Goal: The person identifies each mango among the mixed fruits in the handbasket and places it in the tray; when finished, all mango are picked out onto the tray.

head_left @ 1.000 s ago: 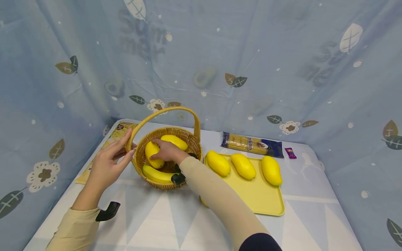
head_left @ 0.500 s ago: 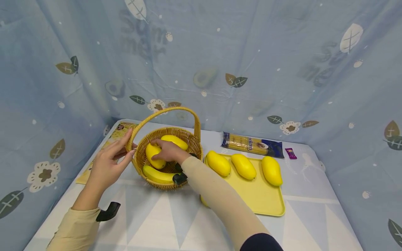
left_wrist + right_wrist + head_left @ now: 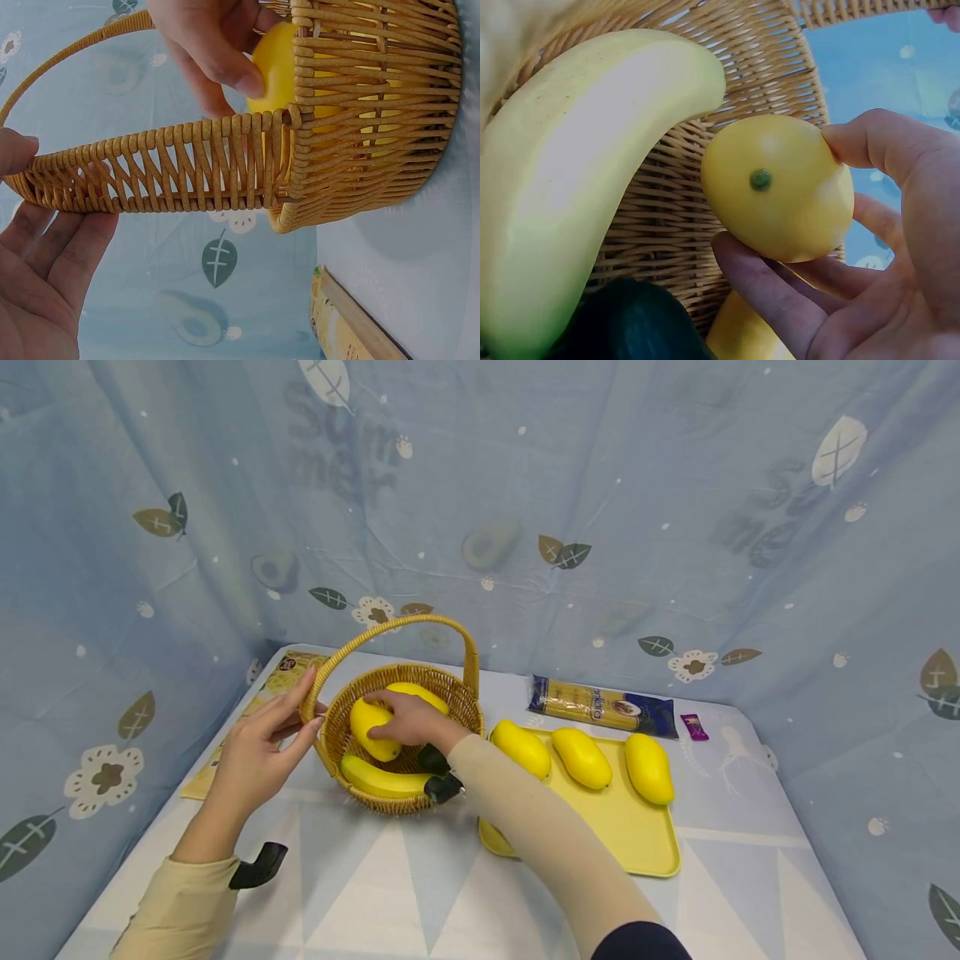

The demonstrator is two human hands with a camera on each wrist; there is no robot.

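Note:
A wicker basket [image 3: 397, 807] with a tall arched handle [image 3: 405, 621] stands at the left. My left hand [image 3: 258, 752] holds the near-left side of that handle between thumb and fingers. Inside the basket, my right hand [image 3: 412, 720] grips a yellow mango [image 3: 780, 202], thumb on one side and fingers on the other, its green stem end toward the right wrist camera. A banana [image 3: 382, 779] lies along the basket's front. Behind the held mango sits another yellow mango [image 3: 420, 695], partly covered by the right hand. The right wrist view shows a dark green rounded thing [image 3: 634, 322] low in the basket.
Right of the basket lies a yellow tray [image 3: 600, 835] bearing three mangoes [image 3: 582, 758] along its far side. A pasta packet [image 3: 602, 704] and a small purple wrapped sweet [image 3: 694, 727] lie behind it. A yellow packet [image 3: 288, 672] is left of the basket; a curtain hangs behind.
My right hand and the mango in it have shifted slightly to the right within the basket. The left hand stays on the handle.

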